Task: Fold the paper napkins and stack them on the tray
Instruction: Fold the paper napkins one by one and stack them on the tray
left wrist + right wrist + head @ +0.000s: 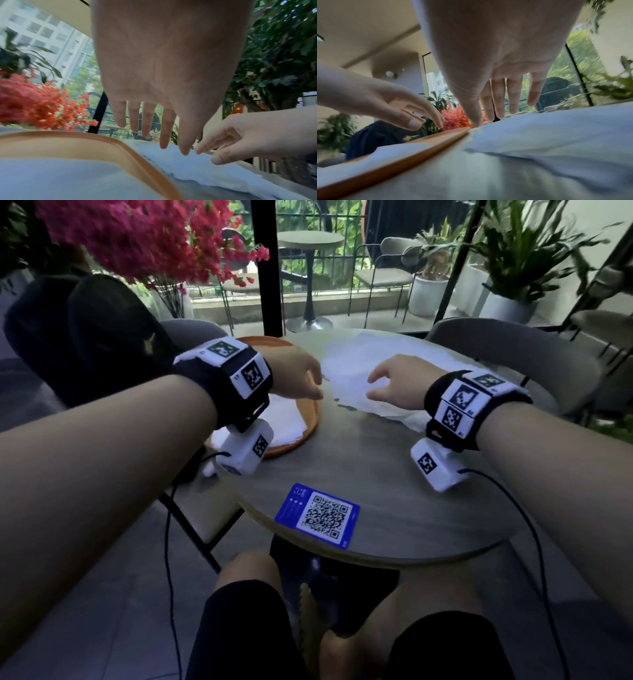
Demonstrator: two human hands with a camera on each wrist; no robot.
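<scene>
Both spread, the left hand [301, 378] and right hand [397, 385] are held over loose napkins [370, 361] on the table [376, 474]; folded napkins [287, 419] are stacked on the tray [310, 419].

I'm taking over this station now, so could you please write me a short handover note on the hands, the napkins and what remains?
Left hand: open, empty, over the right rim of the round orange tray.
Right hand: open, fingers spread above the unfolded white paper napkins on the round grey table; contact unclear.
Done: folded white napkins lie on the tray.
Left: fold the loose napkins and stack them on the tray.
</scene>
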